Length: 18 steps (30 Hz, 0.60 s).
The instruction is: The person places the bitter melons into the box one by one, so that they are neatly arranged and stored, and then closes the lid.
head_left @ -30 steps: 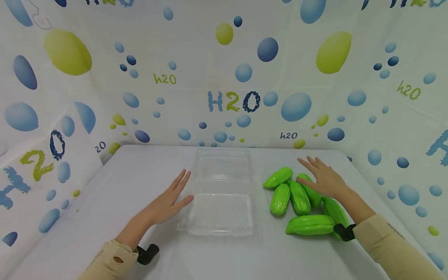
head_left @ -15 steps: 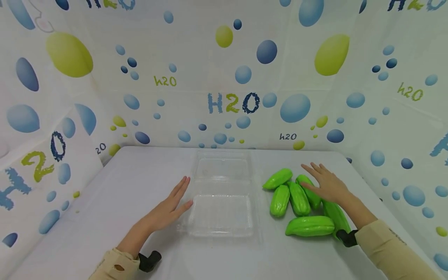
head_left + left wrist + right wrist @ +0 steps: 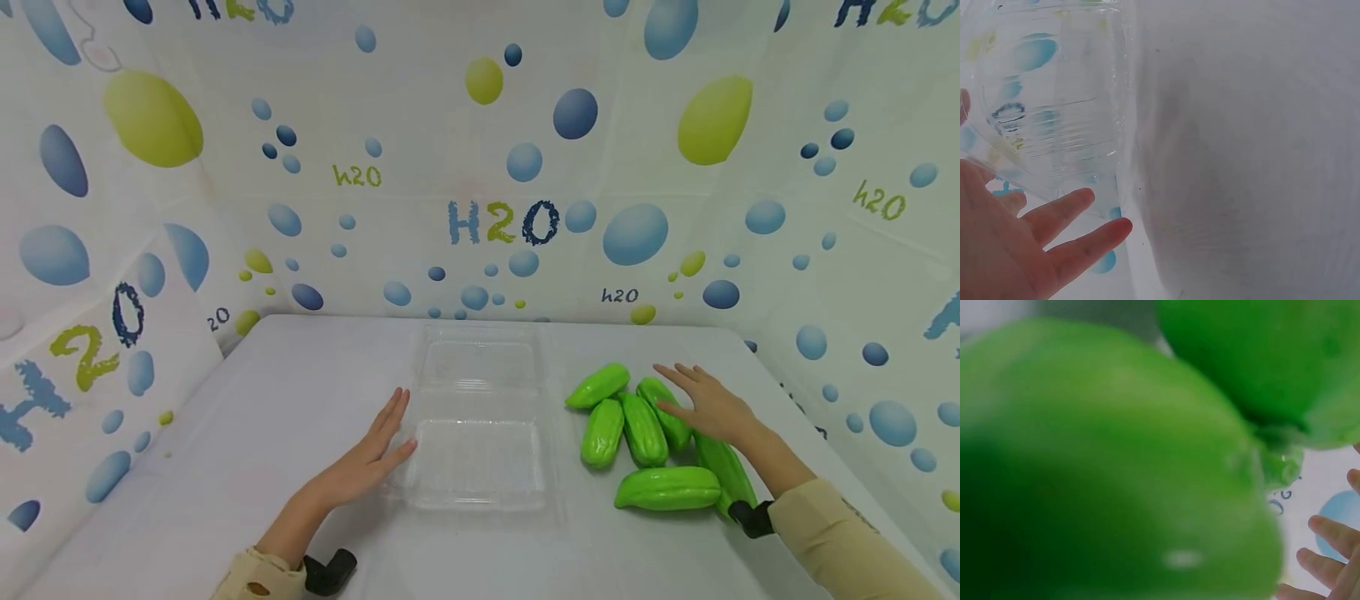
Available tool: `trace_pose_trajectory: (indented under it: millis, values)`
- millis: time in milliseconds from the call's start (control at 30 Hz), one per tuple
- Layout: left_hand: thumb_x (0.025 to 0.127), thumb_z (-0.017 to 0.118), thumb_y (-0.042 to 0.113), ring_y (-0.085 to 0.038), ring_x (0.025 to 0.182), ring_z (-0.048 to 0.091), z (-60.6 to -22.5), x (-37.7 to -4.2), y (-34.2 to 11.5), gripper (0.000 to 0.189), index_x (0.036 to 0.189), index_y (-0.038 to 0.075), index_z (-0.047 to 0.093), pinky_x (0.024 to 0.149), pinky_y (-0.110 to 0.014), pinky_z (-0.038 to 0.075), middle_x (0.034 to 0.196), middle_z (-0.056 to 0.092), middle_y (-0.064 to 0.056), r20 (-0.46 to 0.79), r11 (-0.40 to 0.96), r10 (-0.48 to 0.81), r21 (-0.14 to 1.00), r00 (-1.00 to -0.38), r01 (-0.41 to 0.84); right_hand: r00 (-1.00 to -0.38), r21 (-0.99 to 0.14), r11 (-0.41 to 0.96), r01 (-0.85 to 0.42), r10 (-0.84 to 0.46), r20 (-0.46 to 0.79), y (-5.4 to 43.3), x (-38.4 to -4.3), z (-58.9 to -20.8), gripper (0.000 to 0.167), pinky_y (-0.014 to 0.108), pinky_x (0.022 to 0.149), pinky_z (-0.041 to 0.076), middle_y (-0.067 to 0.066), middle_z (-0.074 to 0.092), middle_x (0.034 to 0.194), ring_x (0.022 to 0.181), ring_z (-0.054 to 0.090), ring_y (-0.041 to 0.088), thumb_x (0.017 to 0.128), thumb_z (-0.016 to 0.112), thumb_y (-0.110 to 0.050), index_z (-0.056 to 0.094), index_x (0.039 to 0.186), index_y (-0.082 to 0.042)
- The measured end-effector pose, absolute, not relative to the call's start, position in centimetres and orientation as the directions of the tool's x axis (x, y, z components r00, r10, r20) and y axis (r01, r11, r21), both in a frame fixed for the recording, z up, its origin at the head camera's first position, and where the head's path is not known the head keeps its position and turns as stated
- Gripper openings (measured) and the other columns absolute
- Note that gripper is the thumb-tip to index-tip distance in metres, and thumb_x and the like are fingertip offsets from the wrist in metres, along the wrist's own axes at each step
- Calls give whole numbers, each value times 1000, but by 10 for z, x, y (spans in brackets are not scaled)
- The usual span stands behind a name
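Observation:
My left hand (image 3: 367, 462), open with fingers extended, is beside the left edge of a clear plastic clamshell container (image 3: 480, 462) that lies unfolded, its two halves one behind the other. In the left wrist view the container (image 3: 1054, 125) rises beyond the spread fingers (image 3: 1088, 250). My right hand (image 3: 712, 408) is open over the right side of a cluster of shiny, ridged green vegetables (image 3: 667, 489), and its palm holds nothing. Close up in the right wrist view, one green vegetable (image 3: 1116, 469) fills much of the picture, with the fingers (image 3: 1335, 534) at the right edge.
A white cloth (image 3: 225, 442) covers the table. Behind and along the sides stands a white curtain (image 3: 420, 108) with blue and green drops and H2O lettering. Black wrist mounts (image 3: 330, 572) hang under both sleeves.
Both hands have drifted a little toward the front of the table, the right one also slightly to the right. The container and the green vegetables have stayed in place.

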<state>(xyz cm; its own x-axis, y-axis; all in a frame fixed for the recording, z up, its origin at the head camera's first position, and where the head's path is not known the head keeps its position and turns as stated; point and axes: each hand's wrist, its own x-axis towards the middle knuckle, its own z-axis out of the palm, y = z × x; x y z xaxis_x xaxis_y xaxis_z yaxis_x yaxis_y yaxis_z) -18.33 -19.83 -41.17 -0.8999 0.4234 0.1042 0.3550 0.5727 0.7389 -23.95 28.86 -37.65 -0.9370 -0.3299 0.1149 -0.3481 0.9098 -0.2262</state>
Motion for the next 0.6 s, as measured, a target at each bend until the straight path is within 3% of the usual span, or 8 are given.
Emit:
trace_pose_trajectory:
  millis: [67, 300, 600]
  values:
    - [98, 41, 31, -38, 134, 17, -412, -183, -198, 70, 147, 17, -7, 103, -61, 13, 152, -13, -8, 101, 557, 424, 754, -900, 347, -936, -227, 909, -350, -331, 118, 290, -240, -379, 61, 73, 84, 26, 34, 30, 137, 123, 22, 56, 90, 56, -38, 37, 138, -6]
    - [99, 40, 32, -30, 138, -5, -415, -182, -200, 69, 147, 16, -6, 105, -58, 7, 152, -13, -7, 108, 505, 431, 793, -896, 339, -935, -233, 906, -352, -334, 115, 292, -241, -384, 60, 72, 85, 27, 35, 31, 136, 121, 26, 56, 91, 53, -39, 36, 138, -6]
    - [97, 45, 22, -29, 137, -10, -422, -181, -198, 71, 147, 14, -6, 106, -56, 10, 151, -14, -8, 123, 465, 442, 816, -889, 344, -934, -275, 893, -357, -347, 87, 296, -240, -395, 62, 66, 89, 31, 30, 36, 135, 119, 35, 51, 92, 52, -40, 34, 140, -4]
